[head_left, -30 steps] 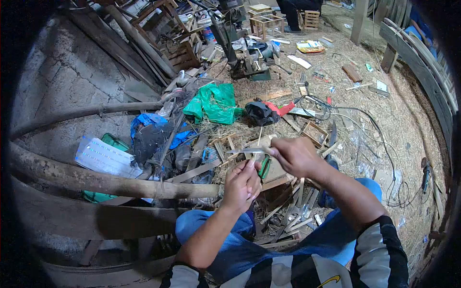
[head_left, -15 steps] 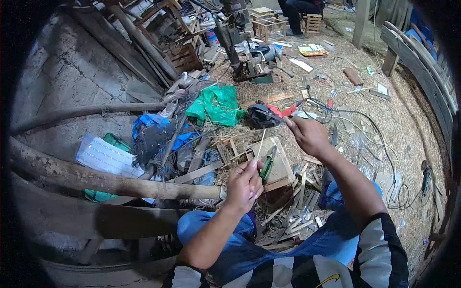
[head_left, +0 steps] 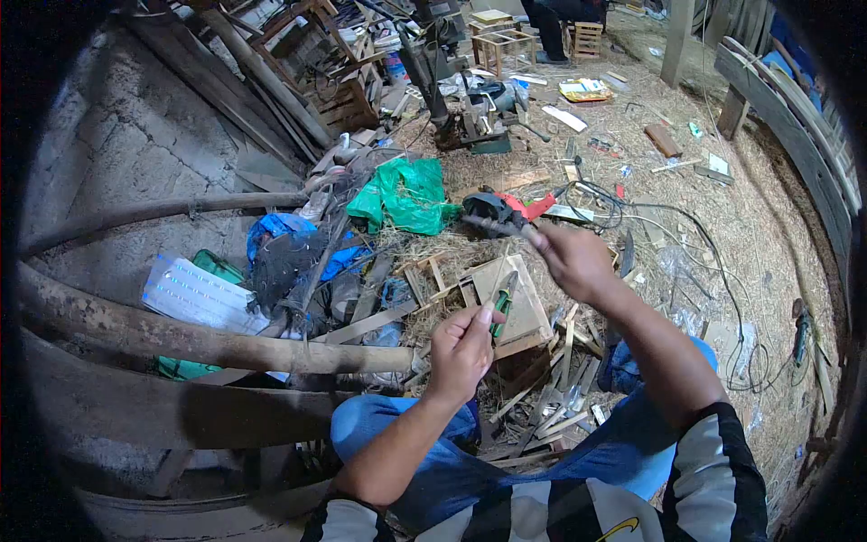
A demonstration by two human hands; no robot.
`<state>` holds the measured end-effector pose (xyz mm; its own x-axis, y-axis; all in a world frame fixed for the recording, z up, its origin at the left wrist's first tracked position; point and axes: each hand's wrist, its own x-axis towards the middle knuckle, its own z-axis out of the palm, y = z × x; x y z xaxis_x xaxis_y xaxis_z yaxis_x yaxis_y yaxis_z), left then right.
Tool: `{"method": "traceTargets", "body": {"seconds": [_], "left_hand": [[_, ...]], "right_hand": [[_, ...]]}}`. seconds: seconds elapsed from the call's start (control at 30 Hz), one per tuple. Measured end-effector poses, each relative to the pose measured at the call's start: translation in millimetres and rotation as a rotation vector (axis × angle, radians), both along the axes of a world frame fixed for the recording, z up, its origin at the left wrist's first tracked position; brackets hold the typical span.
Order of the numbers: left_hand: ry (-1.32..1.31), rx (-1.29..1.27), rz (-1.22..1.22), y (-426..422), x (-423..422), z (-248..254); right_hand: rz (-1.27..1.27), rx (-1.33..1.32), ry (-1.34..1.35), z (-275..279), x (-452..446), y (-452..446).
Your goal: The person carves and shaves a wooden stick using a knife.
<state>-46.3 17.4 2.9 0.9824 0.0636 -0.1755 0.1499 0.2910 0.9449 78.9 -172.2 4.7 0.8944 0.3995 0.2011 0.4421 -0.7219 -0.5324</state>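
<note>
My left hand [head_left: 459, 354] is closed, pinching a thin pale wooden stick [head_left: 498, 287] between thumb and fingers; the stick points up and away. My right hand [head_left: 578, 262] is closed around what looks like a knife [head_left: 497, 224], its dark, blurred blade reaching left just beyond the stick's far end. Whether blade and stick touch I cannot tell. Under the stick, a green-handled tool [head_left: 501, 316] with a metal tip lies on a pale wooden board [head_left: 530, 312]. Behind the blade are a dark bundle [head_left: 483, 206] and a red object [head_left: 537, 206].
A long pole [head_left: 226, 339] crosses at left. Wood scraps [head_left: 564, 397] lie between my knees. A green plastic bag [head_left: 402, 194] and a metal stand [head_left: 438, 108] are farther off. Cables [head_left: 695, 221] run over the shavings at right. Other people are partly visible at the far edge.
My right hand has come slightly down and turned, so the blade now shows, pointing left. The left hand stays nearly in place, still pinching the stick.
</note>
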Motion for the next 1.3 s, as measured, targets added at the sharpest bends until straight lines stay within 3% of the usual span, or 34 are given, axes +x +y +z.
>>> {"method": "traceTargets", "body": {"seconds": [0.1, 0.33, 0.57, 0.7, 0.8, 0.87, 1.07, 1.3], "left_hand": [[0.007, -0.035, -0.003, -2, 1, 3], [0.014, -0.037, 0.086, -1, 3, 4], [0.013, -0.048, 0.075, 3, 5, 6], [0.036, -0.055, 0.027, 1, 1, 6], [0.083, -0.124, 0.020, 2, 1, 6], [0.112, -0.198, 0.026, 5, 3, 5], [0.126, -0.396, -0.060, 5, 3, 9], [0.165, -0.513, -0.133, 12, 4, 3]], "right_hand": [[-0.022, 0.078, 0.014, 13, 0, -4], [0.301, 0.034, -0.087, 4, -34, 17], [0.205, 0.009, -0.164, 2, -17, 9], [-0.104, -0.045, -0.038, -5, 17, -9], [-0.097, -0.004, -0.053, 4, 14, -9], [-0.011, 0.159, -0.041, 7, -5, 1], [0.305, -0.008, -0.049, 8, -41, 20], [0.146, 0.036, -0.090, -2, -12, 8]]}}
